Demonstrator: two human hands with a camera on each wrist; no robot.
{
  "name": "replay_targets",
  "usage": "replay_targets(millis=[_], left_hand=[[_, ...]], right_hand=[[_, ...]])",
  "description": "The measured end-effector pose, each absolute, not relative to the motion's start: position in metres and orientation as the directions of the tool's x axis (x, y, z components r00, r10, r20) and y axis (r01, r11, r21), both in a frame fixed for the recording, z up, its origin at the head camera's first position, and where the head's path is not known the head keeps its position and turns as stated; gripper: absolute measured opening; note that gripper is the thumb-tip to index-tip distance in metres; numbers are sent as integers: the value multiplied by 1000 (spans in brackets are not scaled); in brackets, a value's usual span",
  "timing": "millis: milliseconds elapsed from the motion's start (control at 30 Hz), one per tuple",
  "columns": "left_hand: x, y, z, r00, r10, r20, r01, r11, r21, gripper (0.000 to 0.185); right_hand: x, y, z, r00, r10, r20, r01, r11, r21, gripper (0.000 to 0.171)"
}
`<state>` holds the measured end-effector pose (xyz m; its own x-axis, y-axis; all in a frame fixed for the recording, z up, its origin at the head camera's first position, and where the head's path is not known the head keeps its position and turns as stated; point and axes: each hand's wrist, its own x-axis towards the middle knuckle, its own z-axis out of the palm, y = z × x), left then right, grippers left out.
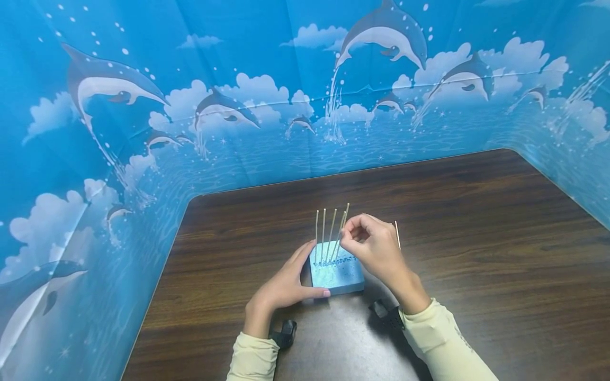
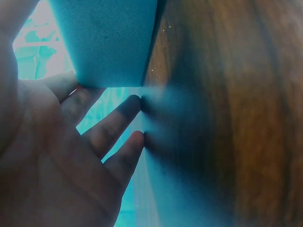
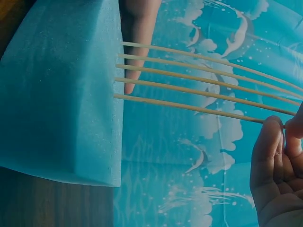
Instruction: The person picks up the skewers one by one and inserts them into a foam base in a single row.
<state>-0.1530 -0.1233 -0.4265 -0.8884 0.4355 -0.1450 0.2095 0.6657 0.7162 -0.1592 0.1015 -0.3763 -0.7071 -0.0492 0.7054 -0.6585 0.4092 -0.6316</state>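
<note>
Right hand (image 1: 376, 248) pinches the top of the 5th wooden skewer (image 1: 341, 233) standing in the blue foam block (image 1: 339, 272); left hand (image 1: 286, 286), fingers straight, steadies the block's side

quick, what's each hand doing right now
Left hand: open, fingers straight against the foam block.
Right hand: pinching the top of a stick standing in the block.

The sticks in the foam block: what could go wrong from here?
1. The right hand pinches the fifth stick near its top; such a high grip on a thin stick could bend or snap it.
2. The sticks stand close together, so the fingers may knock a neighbour askew.
3. The left hand only rests open against the block; it might slide on the table.
</note>
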Motion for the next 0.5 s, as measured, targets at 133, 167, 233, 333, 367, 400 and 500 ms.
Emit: replay_targets(millis=[133,167,233,333,367,400,500], left_hand=[[-154,-122,-426,-887,438,-145,212,666,716,114],[-155,-122,-426,-887,438,-146,212,666,715,114],[-155,-122,-426,-887,438,-146,212,667,714,115],[-155,-122,-426,-888,436,-148,210,670,712,114],[-155,-122,-426,-888,435,-148,211,672,710,114],[-154,-122,-426,-888,436,-149,212,673,709,114],[-153,-122,-426,-887,438,-148,213,672,709,114]], right_hand=[[-160,103,-377,-713,-53,699,-657,396,-641,15],[-160,103,-378,-714,-54,698,-659,388,-644,15],[-161,104,-379,-716,-53,696,-661,372,-652,15],[-162,104,-381,-724,-53,688,-657,357,-664,15],[-163,104,-381,-728,-53,683,-653,357,-668,15],[-163,104,-382,-732,-52,679,-648,359,-672,15],[-162,104,-382,-741,-57,669,-638,373,-674,15]])
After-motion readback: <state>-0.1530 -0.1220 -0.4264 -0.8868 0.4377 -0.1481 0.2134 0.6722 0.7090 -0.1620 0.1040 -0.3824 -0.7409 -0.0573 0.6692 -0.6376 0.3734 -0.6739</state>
